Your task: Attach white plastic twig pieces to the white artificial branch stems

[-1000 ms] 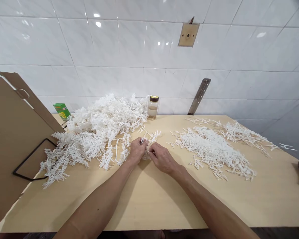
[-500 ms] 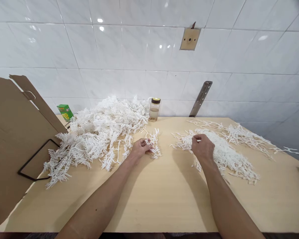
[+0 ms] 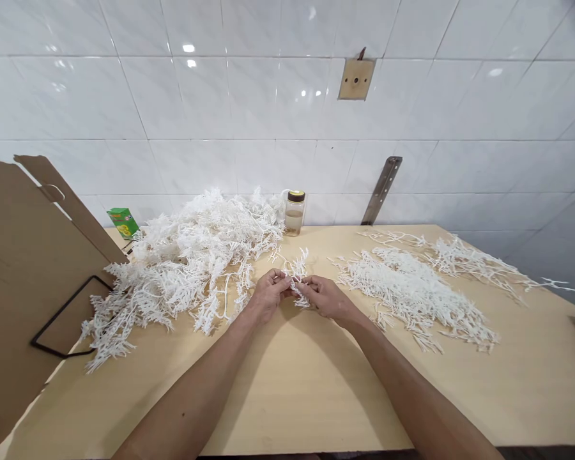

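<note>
White sprig over table, between left pile and right pile. Left hand pinching it; right hand pinched on its opposite side. Likely light, springy, thin tips snapping easily; best held by thicker stem.

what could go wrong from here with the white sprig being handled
The thin white sprig might snap between the left hand and right hand. Its branches could snag on the tangled left heap close by. The jar, which seems to hold liquid, stands right beside that heap, so a tug there might tip it.
</note>
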The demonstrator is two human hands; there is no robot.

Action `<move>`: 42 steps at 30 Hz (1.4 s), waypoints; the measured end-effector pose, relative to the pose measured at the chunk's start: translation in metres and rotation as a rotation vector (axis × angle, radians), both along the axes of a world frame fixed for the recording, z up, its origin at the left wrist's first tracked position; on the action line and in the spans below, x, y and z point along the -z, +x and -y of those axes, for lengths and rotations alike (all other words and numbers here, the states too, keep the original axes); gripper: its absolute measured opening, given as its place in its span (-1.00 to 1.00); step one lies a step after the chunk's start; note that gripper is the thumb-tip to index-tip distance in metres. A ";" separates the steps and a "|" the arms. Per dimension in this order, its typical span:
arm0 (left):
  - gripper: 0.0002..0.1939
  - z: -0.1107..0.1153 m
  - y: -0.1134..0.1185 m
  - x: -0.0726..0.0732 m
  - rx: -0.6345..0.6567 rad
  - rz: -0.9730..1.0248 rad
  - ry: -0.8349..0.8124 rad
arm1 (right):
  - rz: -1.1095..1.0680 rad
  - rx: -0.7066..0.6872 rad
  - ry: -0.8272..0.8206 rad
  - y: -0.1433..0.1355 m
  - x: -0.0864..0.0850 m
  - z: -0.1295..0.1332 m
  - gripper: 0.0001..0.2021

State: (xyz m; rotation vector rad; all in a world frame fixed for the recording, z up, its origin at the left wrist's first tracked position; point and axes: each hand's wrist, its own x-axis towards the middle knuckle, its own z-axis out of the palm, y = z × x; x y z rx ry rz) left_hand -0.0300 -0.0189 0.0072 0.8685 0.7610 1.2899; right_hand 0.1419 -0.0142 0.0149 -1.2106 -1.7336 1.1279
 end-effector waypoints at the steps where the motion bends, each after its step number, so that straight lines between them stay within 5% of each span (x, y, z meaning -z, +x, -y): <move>1: -0.53 0.000 0.000 0.000 0.000 0.010 -0.003 | -0.025 -0.005 -0.019 0.000 0.000 0.000 -0.51; 11: -0.52 0.001 -0.008 -0.008 0.009 -0.158 -0.017 | 0.077 0.086 0.082 0.021 0.007 -0.015 -0.64; 17: -0.54 0.004 -0.004 -0.008 0.035 -0.362 0.021 | 0.177 0.001 0.148 0.023 -0.006 -0.008 -0.72; 22: -0.54 0.003 -0.005 -0.008 0.047 -0.462 0.004 | 0.201 -0.023 0.161 0.024 -0.016 -0.002 -0.70; 30: -0.55 0.006 -0.005 -0.013 0.121 -0.631 0.049 | 0.178 0.126 0.238 0.023 -0.014 -0.006 -0.69; 37: -0.51 0.008 -0.002 -0.012 0.027 -0.777 0.154 | 0.211 0.096 0.251 0.025 -0.013 -0.007 -0.72; 42: -0.47 0.009 -0.003 -0.013 0.090 -0.785 0.146 | 0.223 0.058 0.277 0.025 -0.010 -0.007 -0.71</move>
